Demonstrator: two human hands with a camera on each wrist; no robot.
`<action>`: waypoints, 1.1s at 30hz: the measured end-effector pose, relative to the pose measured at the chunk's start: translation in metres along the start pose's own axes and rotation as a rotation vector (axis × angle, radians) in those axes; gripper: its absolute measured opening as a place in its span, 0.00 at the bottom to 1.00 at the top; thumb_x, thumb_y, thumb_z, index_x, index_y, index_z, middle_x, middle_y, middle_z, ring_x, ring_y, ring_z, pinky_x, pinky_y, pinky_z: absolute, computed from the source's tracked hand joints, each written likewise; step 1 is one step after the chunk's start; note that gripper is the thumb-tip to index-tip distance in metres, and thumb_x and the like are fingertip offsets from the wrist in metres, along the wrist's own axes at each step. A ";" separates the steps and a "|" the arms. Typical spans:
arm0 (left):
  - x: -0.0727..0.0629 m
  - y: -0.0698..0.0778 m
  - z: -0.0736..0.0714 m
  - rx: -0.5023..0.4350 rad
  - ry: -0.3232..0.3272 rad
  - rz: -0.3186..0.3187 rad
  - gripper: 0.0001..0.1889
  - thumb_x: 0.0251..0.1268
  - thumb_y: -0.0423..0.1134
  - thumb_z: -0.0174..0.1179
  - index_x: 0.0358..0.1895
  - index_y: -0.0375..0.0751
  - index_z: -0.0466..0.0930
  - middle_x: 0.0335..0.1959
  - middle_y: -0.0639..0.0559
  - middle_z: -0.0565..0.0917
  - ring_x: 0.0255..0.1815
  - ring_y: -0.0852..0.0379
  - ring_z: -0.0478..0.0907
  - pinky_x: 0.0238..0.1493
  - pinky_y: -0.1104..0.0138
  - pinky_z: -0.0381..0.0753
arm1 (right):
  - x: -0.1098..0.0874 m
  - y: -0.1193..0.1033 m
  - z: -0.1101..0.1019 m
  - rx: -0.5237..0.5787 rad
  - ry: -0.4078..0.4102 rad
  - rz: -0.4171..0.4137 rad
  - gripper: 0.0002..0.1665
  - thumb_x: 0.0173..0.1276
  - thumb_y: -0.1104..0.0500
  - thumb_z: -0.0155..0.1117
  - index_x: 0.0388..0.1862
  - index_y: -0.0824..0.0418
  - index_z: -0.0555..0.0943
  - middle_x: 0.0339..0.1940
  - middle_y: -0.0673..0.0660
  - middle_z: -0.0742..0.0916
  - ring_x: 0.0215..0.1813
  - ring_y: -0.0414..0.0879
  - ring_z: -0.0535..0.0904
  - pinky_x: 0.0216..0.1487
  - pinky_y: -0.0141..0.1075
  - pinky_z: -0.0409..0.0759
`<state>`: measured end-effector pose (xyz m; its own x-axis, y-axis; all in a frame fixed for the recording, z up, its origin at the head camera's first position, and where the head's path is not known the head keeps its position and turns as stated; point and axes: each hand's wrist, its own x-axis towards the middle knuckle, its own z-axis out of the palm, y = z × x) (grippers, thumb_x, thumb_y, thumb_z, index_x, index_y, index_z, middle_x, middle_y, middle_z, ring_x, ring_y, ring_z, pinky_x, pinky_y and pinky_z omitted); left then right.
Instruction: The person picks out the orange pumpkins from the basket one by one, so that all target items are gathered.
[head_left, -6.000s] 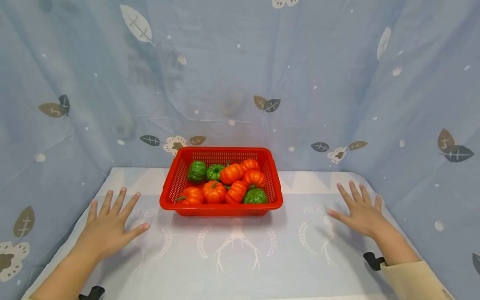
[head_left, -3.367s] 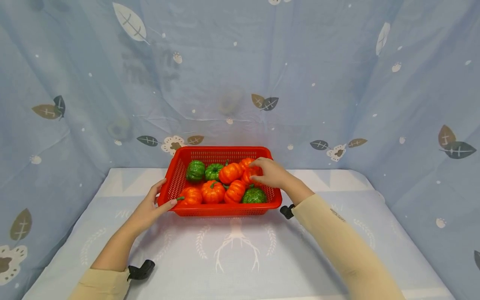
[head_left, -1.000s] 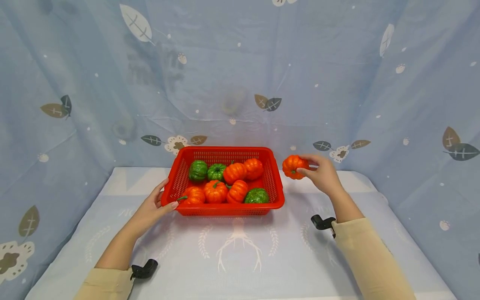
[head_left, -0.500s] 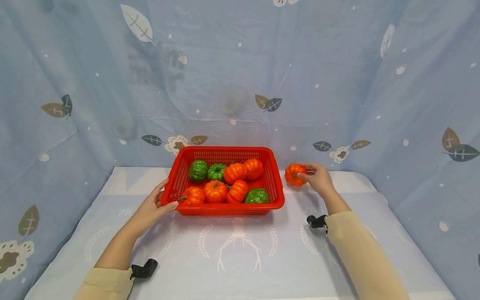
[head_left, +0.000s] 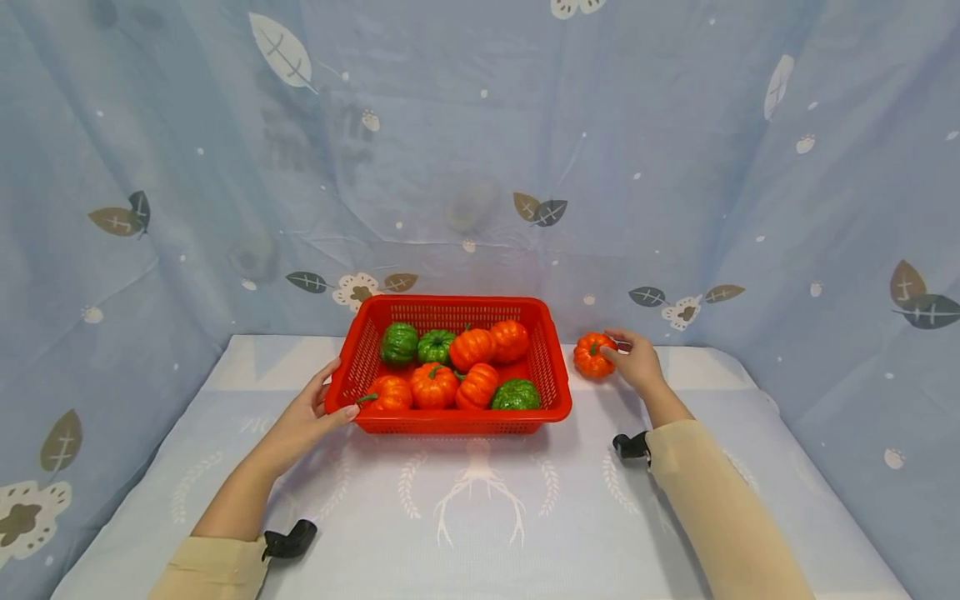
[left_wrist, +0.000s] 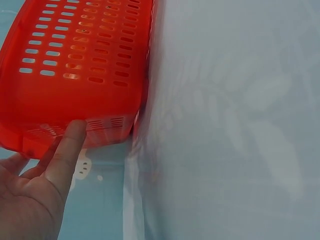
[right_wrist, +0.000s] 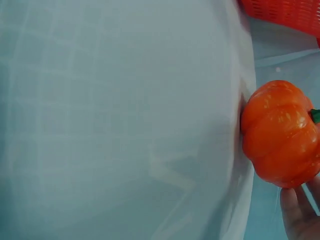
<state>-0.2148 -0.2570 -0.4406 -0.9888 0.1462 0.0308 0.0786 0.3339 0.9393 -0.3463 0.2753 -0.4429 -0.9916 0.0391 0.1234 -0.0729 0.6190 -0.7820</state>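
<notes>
A red plastic basket (head_left: 450, 425) stands at the back of the table, holding several orange pumpkins (head_left: 433, 386) and three green ones (head_left: 399, 343). My left hand (head_left: 303, 425) holds the basket by its left front corner, thumb at the front rim and fingers along the left side. In the left wrist view, fingers (left_wrist: 67, 155) touch the basket's wall (left_wrist: 75, 100). To the right of the basket, another small orange pumpkin (head_left: 592, 358) sits on the table. My right hand (head_left: 637, 365) pinches this pumpkin (right_wrist: 280, 135) at its right side; the fingers are partly hidden.
A pale blue patterned cloth (head_left: 465, 167) hangs close behind the table and along both sides. The table cover (head_left: 480, 517) is pale with printed antlers. Black wrist mounts (head_left: 291, 540) stick out near both sleeves.
Both hands came in from the sides; the left took hold of the basket. The right hand lifted an orange pumpkin out and lowered it onto the table to the right, its stem now turned upward.
</notes>
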 end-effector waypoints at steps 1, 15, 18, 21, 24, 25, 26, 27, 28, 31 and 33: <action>0.000 0.000 0.000 0.000 -0.001 0.002 0.49 0.67 0.41 0.65 0.82 0.49 0.39 0.76 0.32 0.58 0.70 0.33 0.67 0.57 0.61 0.80 | 0.000 0.001 0.000 0.002 0.004 -0.012 0.24 0.74 0.61 0.62 0.66 0.68 0.76 0.66 0.71 0.77 0.67 0.67 0.71 0.66 0.55 0.72; -0.002 0.000 0.000 -0.013 -0.016 0.007 0.50 0.67 0.41 0.65 0.82 0.49 0.39 0.76 0.32 0.57 0.71 0.33 0.66 0.57 0.65 0.79 | 0.002 0.008 -0.001 -0.057 -0.158 0.021 0.44 0.65 0.63 0.70 0.76 0.68 0.61 0.73 0.72 0.67 0.70 0.70 0.65 0.68 0.59 0.68; -0.002 -0.001 0.000 -0.027 -0.021 0.014 0.50 0.67 0.40 0.65 0.82 0.49 0.38 0.76 0.32 0.57 0.71 0.34 0.66 0.56 0.69 0.79 | 0.002 0.009 -0.001 -0.028 -0.157 0.050 0.44 0.66 0.63 0.69 0.77 0.68 0.60 0.73 0.72 0.67 0.69 0.68 0.68 0.67 0.56 0.71; -0.002 -0.002 0.000 -0.049 -0.028 0.022 0.50 0.68 0.40 0.65 0.82 0.49 0.38 0.77 0.32 0.57 0.71 0.34 0.65 0.54 0.73 0.78 | 0.001 0.011 -0.001 0.026 -0.159 0.063 0.44 0.67 0.62 0.69 0.77 0.68 0.60 0.72 0.72 0.68 0.68 0.68 0.69 0.67 0.55 0.72; -0.002 -0.003 -0.001 -0.053 -0.032 0.026 0.50 0.68 0.40 0.65 0.82 0.49 0.38 0.77 0.32 0.57 0.71 0.33 0.65 0.53 0.74 0.77 | 0.001 0.013 -0.001 0.100 -0.151 0.072 0.42 0.67 0.63 0.69 0.76 0.69 0.61 0.73 0.72 0.67 0.69 0.68 0.69 0.68 0.55 0.70; -0.002 -0.003 -0.001 -0.051 -0.031 0.024 0.50 0.68 0.40 0.65 0.82 0.49 0.38 0.76 0.32 0.57 0.71 0.33 0.65 0.53 0.74 0.77 | 0.001 0.014 -0.002 0.122 -0.148 0.072 0.42 0.67 0.63 0.69 0.75 0.69 0.62 0.73 0.72 0.67 0.70 0.68 0.68 0.68 0.55 0.70; -0.002 -0.003 0.000 -0.047 -0.030 0.022 0.50 0.68 0.41 0.65 0.82 0.49 0.38 0.76 0.32 0.57 0.71 0.34 0.65 0.53 0.74 0.77 | 0.001 0.016 -0.002 0.140 -0.146 0.072 0.41 0.68 0.64 0.69 0.75 0.70 0.62 0.74 0.73 0.67 0.70 0.68 0.68 0.69 0.54 0.69; -0.002 -0.003 0.000 -0.042 -0.028 0.019 0.50 0.68 0.41 0.66 0.82 0.49 0.38 0.76 0.32 0.58 0.71 0.34 0.65 0.53 0.74 0.77 | 0.001 0.017 -0.003 0.151 -0.145 0.074 0.40 0.68 0.64 0.68 0.75 0.71 0.62 0.74 0.73 0.67 0.70 0.68 0.68 0.69 0.54 0.69; -0.001 -0.003 -0.001 -0.039 -0.029 0.020 0.50 0.68 0.41 0.65 0.82 0.49 0.38 0.76 0.32 0.58 0.71 0.34 0.65 0.53 0.74 0.77 | 0.001 0.018 -0.003 0.164 -0.143 0.083 0.40 0.68 0.64 0.68 0.75 0.70 0.62 0.74 0.72 0.67 0.71 0.68 0.68 0.69 0.54 0.69; -0.001 -0.003 0.000 -0.039 -0.025 0.022 0.50 0.67 0.41 0.66 0.82 0.49 0.39 0.76 0.32 0.58 0.71 0.34 0.66 0.54 0.73 0.77 | 0.002 0.020 -0.006 0.177 -0.150 0.089 0.39 0.70 0.64 0.67 0.75 0.70 0.62 0.74 0.73 0.66 0.71 0.68 0.67 0.68 0.53 0.69; -0.001 -0.003 -0.001 -0.042 -0.024 0.027 0.50 0.67 0.40 0.66 0.82 0.48 0.39 0.76 0.32 0.58 0.71 0.34 0.65 0.54 0.73 0.78 | 0.002 0.020 -0.007 0.182 -0.156 0.098 0.39 0.70 0.64 0.66 0.76 0.70 0.61 0.74 0.73 0.66 0.71 0.68 0.67 0.68 0.53 0.70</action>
<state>-0.2145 -0.2585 -0.4431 -0.9830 0.1772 0.0490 0.0998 0.2902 0.9517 -0.3491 0.2933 -0.4546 -0.9984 -0.0376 -0.0432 0.0207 0.4666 -0.8842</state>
